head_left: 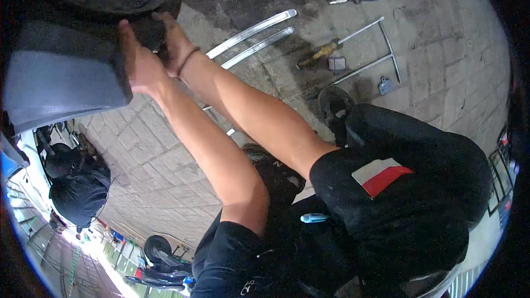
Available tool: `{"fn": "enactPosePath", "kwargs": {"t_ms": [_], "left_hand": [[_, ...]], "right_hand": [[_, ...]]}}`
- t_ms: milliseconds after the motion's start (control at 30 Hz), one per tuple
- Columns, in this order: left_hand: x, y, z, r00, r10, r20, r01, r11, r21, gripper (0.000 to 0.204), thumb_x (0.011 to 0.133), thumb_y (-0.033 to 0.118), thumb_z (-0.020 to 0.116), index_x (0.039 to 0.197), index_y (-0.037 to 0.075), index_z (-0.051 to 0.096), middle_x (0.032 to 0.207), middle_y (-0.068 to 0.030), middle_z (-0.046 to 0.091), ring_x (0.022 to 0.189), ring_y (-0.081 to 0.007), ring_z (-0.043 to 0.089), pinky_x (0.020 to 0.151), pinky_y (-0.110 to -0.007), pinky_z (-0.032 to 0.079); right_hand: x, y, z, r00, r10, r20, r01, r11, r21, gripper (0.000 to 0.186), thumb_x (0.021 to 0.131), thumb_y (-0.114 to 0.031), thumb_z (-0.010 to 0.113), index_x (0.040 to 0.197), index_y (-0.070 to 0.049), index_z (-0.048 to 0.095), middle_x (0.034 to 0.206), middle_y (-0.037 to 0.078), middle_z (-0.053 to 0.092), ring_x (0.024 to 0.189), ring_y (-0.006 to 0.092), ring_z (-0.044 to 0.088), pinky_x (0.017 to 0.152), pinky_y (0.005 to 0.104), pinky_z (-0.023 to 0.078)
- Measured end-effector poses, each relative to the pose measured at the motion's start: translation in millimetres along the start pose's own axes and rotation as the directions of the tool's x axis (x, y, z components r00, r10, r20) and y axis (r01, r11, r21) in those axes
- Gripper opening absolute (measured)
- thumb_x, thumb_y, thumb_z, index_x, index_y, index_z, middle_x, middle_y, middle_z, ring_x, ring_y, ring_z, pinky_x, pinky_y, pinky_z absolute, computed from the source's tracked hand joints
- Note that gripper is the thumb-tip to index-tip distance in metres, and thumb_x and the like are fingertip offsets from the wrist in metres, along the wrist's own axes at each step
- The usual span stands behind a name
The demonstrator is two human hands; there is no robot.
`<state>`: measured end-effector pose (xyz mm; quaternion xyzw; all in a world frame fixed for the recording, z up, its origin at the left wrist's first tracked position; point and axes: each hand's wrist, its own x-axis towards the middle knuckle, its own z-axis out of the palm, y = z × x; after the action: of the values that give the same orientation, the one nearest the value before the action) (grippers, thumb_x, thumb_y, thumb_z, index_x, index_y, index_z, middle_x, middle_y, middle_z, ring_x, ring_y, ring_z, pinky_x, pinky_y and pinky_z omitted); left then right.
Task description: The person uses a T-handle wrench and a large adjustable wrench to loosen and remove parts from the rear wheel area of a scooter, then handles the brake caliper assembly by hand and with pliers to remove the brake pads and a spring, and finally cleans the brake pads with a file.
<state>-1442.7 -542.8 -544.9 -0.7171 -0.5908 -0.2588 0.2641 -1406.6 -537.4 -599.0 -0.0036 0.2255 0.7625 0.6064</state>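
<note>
Both arms [251,113] are stretched way out, left hand [144,72] right up by the grey panel [63,77], right hand [178,47] a little further right of it. Between them, just beside the panel, sits some dark part [149,32]; too shadowy, can't tell if either's gripping it. Silver strips [254,33] lie to the panel's right.
</note>
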Motion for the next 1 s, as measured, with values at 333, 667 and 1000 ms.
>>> {"fn": "enactPosePath", "kwargs": {"t_ms": [333,667,1000], "left_hand": [[3,31,9,0.858,-0.506,-0.086,0.372,0.73,-0.574,0.06,0.062,0.03,0.084,0.099,-0.012,0.06,0.1,-0.0261,0.063,0.09,-0.0363,0.061,0.079,-0.041,0.049],[12,16,-11,0.93,-0.362,-0.062,0.258,0.764,-0.591,0.047,0.068,0.019,0.081,0.095,-0.014,0.06,0.101,-0.0211,0.065,0.087,-0.0319,0.062,0.077,-0.038,0.05],[17,-23,18,0.963,-0.204,0.175,0.226,0.967,-0.119,0.038,0.09,0.036,0.056,0.1,0.001,0.066,0.101,-0.0167,0.066,0.085,-0.034,0.062,0.076,-0.042,0.048]], "right_hand": [[19,-16,11,0.994,-0.006,0.108,0.008,1.0,-0.019,0.064,0.086,-0.059,0.045,0.119,-0.005,0.056,0.115,0.014,0.061,0.103,0.0312,0.058,0.094,0.0437,0.044],[-24,-14,30,0.995,0.096,0.03,-0.096,0.995,-0.008,0.059,0.085,-0.055,0.048,0.116,-0.006,0.058,0.118,0.016,0.059,0.107,0.0318,0.057,0.099,0.0431,0.041],[17,18,14,0.999,-0.037,-0.033,0.035,0.999,-0.038,0.055,0.088,-0.052,0.048,0.117,-0.006,0.057,0.113,0.013,0.063,0.099,0.0301,0.06,0.091,0.0417,0.046]]}}
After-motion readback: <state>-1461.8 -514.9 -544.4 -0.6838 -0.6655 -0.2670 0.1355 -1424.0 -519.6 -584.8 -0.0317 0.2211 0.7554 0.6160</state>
